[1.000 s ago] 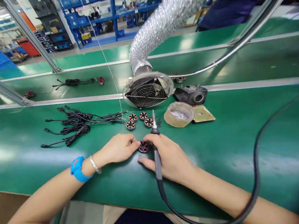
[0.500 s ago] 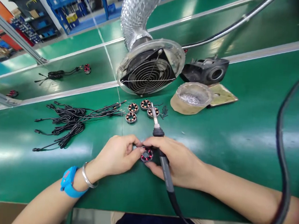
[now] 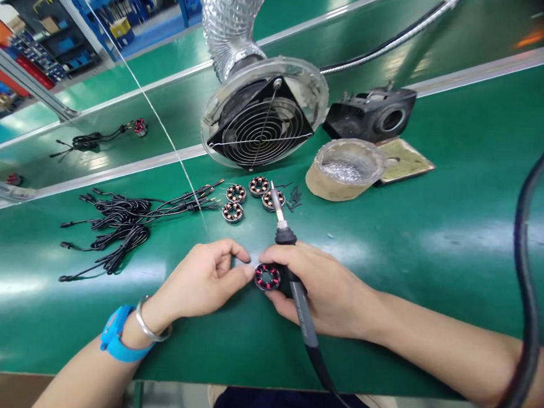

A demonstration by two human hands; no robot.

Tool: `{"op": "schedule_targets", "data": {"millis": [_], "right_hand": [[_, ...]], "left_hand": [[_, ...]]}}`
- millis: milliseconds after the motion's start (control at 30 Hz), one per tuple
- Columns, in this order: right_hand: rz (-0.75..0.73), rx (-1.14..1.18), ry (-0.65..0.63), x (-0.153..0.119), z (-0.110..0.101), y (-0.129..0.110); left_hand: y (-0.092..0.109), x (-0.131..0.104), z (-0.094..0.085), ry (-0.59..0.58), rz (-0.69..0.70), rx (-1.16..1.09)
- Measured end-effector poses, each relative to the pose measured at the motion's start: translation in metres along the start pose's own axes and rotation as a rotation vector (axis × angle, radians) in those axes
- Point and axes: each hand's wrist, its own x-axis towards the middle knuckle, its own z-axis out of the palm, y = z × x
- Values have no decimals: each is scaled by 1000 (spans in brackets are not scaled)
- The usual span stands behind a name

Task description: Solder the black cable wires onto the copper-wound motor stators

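Note:
A motor stator (image 3: 267,277), a small dark ring with red windings, sits between the thumb and a finger of my right hand (image 3: 326,288). The same hand grips a soldering iron (image 3: 302,312), its metal tip pointing up and away from me. My left hand (image 3: 211,277) is beside the stator, thumb and forefinger apart, the thumb tip at the ring's left edge; whether it touches I cannot tell. Beyond the hands lie several stators with copper windings (image 3: 233,212), one partly behind the iron's tip. Small black tube pieces (image 3: 295,197) lie to their right.
Bundled black cables (image 3: 126,218) lie at left. A round fume extractor (image 3: 263,122) with a foil duct (image 3: 231,21) stands at the back. Right of it are a solder-lined cup (image 3: 346,172), a black stand (image 3: 376,115) and a flat pad (image 3: 408,164). The iron's cord (image 3: 525,246) loops at right.
My left hand has loosened from the stator and drawn slightly left, its forefinger now apart from it. The right hand still holds stator and iron. The view has shifted slightly.

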Motion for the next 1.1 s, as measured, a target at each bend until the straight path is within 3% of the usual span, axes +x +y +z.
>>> {"op": "schedule_targets", "data": {"millis": [100,167,333,500,567,667,800,900,1000,1100], "right_hand": [[0,12,-18,0,1,0],[0,2,-13,0,1,1],[-11,-23,9,0,3,1],[22,-28,37,2,3,-1],[27,-16,60,2,2,-1],[50,32,86,2,0,0],[150,185,32,1,-6,0],[207,291,14,1,-10,-1],[220,316,15,1,-11,-2],[212,283,25,1,-9,-5]], "left_hand": [[7,-3,5,-42,55,171],[8,-5,7,-106,27,161],[0,-4,9,-223,-101,-204],[1,1,4,-173,-228,-619],[2,0,2,-134,-195,-630],[-1,-5,3,-12,-37,-340],[-10,-12,10,214,482,255],[-14,-12,12,291,780,535],[-15,-12,10,365,882,640],[-15,-12,11,404,888,677]]}}
